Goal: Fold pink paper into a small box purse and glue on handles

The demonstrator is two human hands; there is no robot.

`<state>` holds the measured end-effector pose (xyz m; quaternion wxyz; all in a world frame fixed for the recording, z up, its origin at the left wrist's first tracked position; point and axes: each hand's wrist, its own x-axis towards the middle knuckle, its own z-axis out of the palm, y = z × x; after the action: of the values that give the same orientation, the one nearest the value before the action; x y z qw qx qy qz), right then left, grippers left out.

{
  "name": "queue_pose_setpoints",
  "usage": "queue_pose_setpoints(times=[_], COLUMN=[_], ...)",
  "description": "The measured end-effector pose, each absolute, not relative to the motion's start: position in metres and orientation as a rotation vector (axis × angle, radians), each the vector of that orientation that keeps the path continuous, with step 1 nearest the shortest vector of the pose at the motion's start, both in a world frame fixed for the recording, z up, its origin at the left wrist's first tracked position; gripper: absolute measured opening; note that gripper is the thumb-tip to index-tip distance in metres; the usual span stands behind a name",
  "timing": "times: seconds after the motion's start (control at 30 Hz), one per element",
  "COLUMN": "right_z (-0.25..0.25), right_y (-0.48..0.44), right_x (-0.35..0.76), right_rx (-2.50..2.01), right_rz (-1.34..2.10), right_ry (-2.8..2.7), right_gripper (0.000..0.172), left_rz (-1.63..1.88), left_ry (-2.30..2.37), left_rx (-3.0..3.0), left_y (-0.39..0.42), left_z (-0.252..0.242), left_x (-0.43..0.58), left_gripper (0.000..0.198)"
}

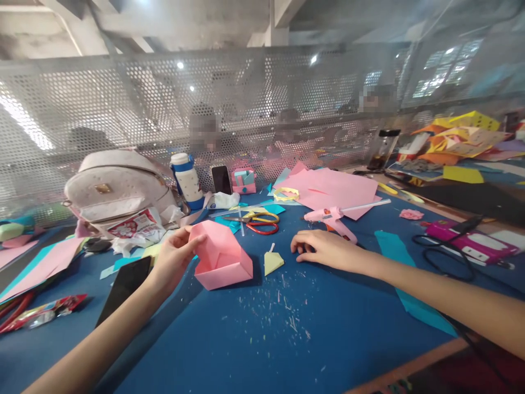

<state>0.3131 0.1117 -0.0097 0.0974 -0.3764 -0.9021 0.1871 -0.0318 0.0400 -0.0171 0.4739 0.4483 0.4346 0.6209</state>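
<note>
One pink paper box (225, 272), its rim partly hidden by the left hand (174, 254), which pinched it; folded, open, it sat left of a yellow scrap (273, 264). Right hand (318, 249): fingers lay loosely curled.

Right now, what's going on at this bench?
A person's left hand holds a folded pink paper box by its edge. The right hand is loosely curled over the blue table, with nothing visible in it, near a pink glue gun. A pale yellow paper piece lies between box and right hand; scissors lie farther back.
</note>
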Motion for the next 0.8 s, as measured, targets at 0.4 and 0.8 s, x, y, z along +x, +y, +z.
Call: queue_pose_setpoints(times=[0.4, 0.8], right_z=[-0.014, 0.015], right_y=[0.105, 0.1], right_x=[0.313, 0.323], right_rx=[-1.12, -1.052], right_rz=[0.348, 0.425], right_ry=[-2.657, -2.421], right_gripper=[0.016, 0.015], left_rz=[1.495, 1.493], left_ry=[1.068, 1.06], left_rx=[1.074, 1.091], left_y=[0.037, 0.039], left_z=[-0.017, -0.019], left_x=[-0.027, -0.029], left_gripper=[0.021, 0.021])
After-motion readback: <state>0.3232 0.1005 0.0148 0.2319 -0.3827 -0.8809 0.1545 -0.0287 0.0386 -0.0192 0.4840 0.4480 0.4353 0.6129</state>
